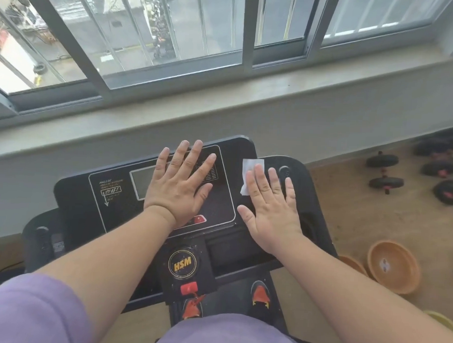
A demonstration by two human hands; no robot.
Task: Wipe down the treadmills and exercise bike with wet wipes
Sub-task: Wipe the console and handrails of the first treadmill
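Both hands flat on treadmill console (165, 215); R hand (273, 213) presses wipe (249, 170).

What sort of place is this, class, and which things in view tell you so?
Probably a small home gym or exercise room: a treadmill console under the hands, dumbbells on the wooden floor, by a window.

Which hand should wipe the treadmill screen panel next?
Probably the right hand: the wet wipe already lies under its flat fingers, beside the screen panel. The left hand rests flat on that panel with no wipe.
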